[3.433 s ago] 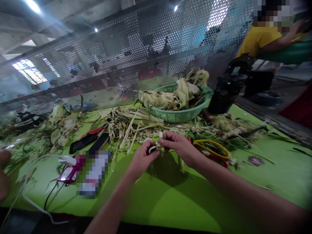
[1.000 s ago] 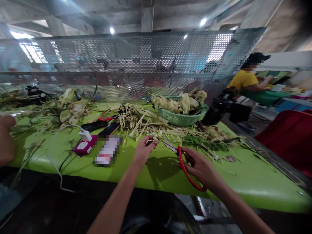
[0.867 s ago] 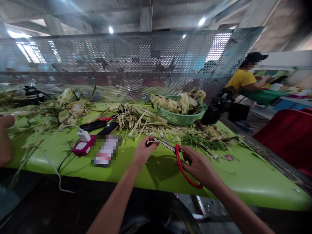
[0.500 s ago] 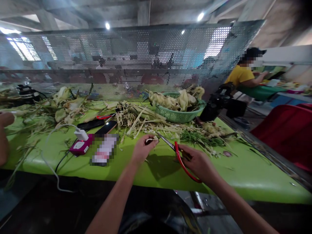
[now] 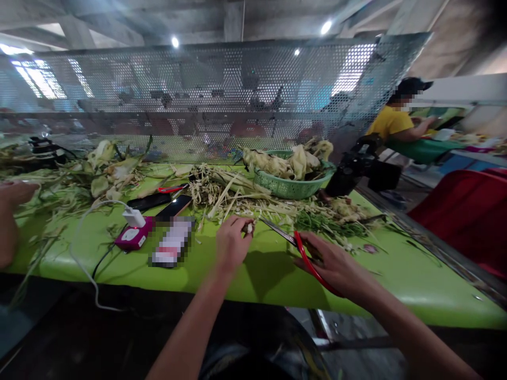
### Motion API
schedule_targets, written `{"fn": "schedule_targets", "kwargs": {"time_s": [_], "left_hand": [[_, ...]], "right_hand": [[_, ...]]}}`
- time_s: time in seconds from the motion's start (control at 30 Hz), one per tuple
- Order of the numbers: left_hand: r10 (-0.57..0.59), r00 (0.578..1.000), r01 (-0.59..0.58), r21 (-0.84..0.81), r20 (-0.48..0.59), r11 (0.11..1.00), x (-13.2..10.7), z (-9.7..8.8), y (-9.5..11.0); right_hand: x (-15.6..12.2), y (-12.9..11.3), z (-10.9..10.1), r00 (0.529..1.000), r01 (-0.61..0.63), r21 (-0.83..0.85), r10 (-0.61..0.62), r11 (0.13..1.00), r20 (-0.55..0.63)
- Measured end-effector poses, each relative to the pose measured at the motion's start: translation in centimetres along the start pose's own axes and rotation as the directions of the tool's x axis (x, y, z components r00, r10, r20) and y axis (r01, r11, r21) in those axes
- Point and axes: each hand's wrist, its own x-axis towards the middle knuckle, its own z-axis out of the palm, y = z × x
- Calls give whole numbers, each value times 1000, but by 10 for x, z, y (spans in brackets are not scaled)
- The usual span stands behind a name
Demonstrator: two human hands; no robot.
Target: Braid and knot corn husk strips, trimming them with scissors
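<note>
My left hand (image 5: 231, 244) is closed in a pinch over the green tabletop, gripping a small pale piece of plant material (image 5: 249, 228) whose exact kind I cannot make out. In my right hand (image 5: 335, 266) are red-handled scissors (image 5: 298, 244), their blades pointing up and left toward the left fingertips but apart from the piece. Just beyond both hands lies a heap of cut pale stalks (image 5: 222, 192). Behind it, a green plastic basket (image 5: 293, 186) holds withered pale husks (image 5: 299, 162). Green trimmings (image 5: 322, 224) are scattered beyond my right hand.
To the left lie a phone with a lit screen (image 5: 173, 243), a dark phone (image 5: 173, 208) and a purple power socket (image 5: 134, 235) with a white charger. Another person's hand (image 5: 16, 192) is at far left. A camera (image 5: 352, 163) stands right of the basket; a perforated metal screen (image 5: 198, 95) rises behind.
The scissors and my right hand have shifted right and slightly down, away from my left hand. My left hand has turned, its fingers closing more around the pale piece.
</note>
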Motion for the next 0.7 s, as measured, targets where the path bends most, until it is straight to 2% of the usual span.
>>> {"fn": "schedule_targets", "kwargs": {"time_s": [0.1,0.2,0.7], "left_hand": [[82,997,-83,146,14,986,-2,-1,2],[136,990,-138,221,26,965,-3,-1,2],[189,982,-188,258,23,947,-4,-2,4]], "right_hand": [[-1,5,5,999,29,-72,-30,997,-24],[-1,7,8,999,30,-107,-34,994,-36],[4,-2,7,998,39,-58,-41,998,-40]]}}
